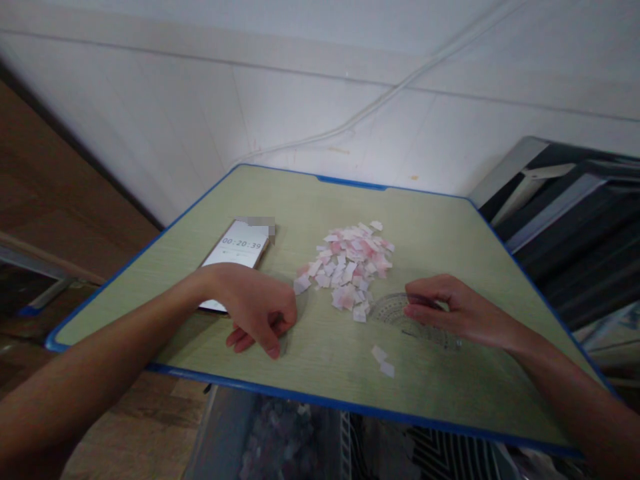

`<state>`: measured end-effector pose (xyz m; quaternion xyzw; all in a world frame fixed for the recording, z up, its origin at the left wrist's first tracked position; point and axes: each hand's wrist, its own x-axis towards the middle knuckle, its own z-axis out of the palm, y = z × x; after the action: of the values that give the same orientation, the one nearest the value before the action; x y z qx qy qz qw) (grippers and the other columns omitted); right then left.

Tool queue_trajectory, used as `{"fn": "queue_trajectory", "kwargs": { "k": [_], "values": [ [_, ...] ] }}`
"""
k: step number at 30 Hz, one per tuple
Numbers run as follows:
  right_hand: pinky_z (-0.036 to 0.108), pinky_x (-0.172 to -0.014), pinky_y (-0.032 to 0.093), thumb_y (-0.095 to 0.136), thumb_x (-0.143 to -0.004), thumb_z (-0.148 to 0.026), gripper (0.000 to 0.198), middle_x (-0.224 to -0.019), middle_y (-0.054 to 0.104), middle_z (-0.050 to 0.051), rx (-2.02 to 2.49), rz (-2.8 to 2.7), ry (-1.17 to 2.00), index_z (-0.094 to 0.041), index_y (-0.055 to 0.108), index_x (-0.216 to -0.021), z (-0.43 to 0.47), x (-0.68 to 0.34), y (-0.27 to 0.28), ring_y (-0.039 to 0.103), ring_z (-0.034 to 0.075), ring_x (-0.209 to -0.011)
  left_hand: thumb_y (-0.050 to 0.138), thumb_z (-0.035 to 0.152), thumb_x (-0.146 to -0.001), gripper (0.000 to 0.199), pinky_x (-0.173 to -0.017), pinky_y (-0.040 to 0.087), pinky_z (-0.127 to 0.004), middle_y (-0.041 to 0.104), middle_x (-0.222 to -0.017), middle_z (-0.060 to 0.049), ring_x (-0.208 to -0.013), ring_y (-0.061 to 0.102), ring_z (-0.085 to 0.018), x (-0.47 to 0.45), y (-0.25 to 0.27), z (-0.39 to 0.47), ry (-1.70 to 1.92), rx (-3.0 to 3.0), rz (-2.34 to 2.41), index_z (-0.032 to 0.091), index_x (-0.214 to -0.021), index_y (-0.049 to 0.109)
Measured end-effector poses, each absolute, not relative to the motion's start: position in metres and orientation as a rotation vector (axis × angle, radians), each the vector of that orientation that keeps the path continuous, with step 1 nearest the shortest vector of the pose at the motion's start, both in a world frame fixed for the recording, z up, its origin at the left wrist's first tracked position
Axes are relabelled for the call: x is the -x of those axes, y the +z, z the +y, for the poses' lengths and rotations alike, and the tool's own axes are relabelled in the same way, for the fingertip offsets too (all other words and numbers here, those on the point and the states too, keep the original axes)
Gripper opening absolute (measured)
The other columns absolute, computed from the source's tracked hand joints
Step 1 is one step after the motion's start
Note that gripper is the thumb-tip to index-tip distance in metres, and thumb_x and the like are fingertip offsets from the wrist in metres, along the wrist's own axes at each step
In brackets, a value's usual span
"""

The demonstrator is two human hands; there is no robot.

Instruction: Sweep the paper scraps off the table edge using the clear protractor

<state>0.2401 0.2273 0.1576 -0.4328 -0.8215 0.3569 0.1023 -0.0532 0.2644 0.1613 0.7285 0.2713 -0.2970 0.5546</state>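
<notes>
White wall (175, 93) behind a blue-edged bench (280, 193). Right hand (457, 307) fingers pinch clear protractor (393, 311), just right of paper-scrap pile (350, 260); likely light, stiff, slick, best held by rim. Left hand (255, 300) fingers curled, can't tell if holding anything. Scraps look feather-light, easily scattered. Phone (240, 243) partly hidden by left wrist. Bench smooth, pale green.

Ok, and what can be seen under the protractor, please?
Through the clear protractor, mostly the green table shows. The right hand covers part of the protractor, so whatever lies beneath there cannot be seen.
</notes>
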Motion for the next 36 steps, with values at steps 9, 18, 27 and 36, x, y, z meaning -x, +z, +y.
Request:
{"fn": "queue_trajectory", "kwargs": {
  "k": [9,18,27,36],
  "values": [
    [0.025,-0.050,0.026,0.046,-0.088,-0.040,0.037,-0.055,0.037,-0.004,1.080,-2.571,1.191,-0.019,0.038,-0.058,0.220,-0.235,0.151,0.037,0.010,-0.052,0.057,0.020,-0.076,0.027,-0.035,0.034,-0.020,0.051,-0.037,0.005,-0.035,0.051,-0.013,0.051,0.165,0.263,-0.729,-1.718,0.667,0.022,-0.055,0.041],
    [0.025,-0.048,0.024,0.044,-0.087,-0.045,0.043,-0.053,0.029,-0.005,1.240,-2.450,0.993,-0.020,0.031,-0.054,0.227,-0.239,0.154,0.032,0.009,-0.050,0.057,0.022,-0.075,0.025,-0.033,0.034,-0.020,0.052,-0.037,0.004,-0.036,0.053,-0.013,0.053,0.161,0.265,-0.714,-1.726,0.626,0.022,-0.056,0.041],
    [0.025,-0.048,0.025,0.044,-0.087,-0.044,0.041,-0.052,0.034,-0.004,1.275,-2.541,0.961,-0.020,0.034,-0.054,0.226,-0.243,0.159,0.035,0.010,-0.050,0.057,0.022,-0.075,0.026,-0.034,0.035,-0.021,0.053,-0.038,0.003,-0.037,0.054,-0.015,0.051,0.164,0.264,-0.728,-1.750,0.639,0.022,-0.056,0.041],
    [0.026,-0.049,0.025,0.045,-0.087,-0.043,0.042,-0.052,0.032,-0.004,1.201,-2.583,1.077,-0.019,0.034,-0.053,0.226,-0.250,0.167,0.034,0.009,-0.050,0.057,0.020,-0.076,0.026,-0.033,0.035,-0.018,0.052,-0.036,0.005,-0.034,0.053,-0.012,0.053,0.162,0.264,-0.696,-1.744,0.616,0.022,-0.055,0.041]
  ]
}}
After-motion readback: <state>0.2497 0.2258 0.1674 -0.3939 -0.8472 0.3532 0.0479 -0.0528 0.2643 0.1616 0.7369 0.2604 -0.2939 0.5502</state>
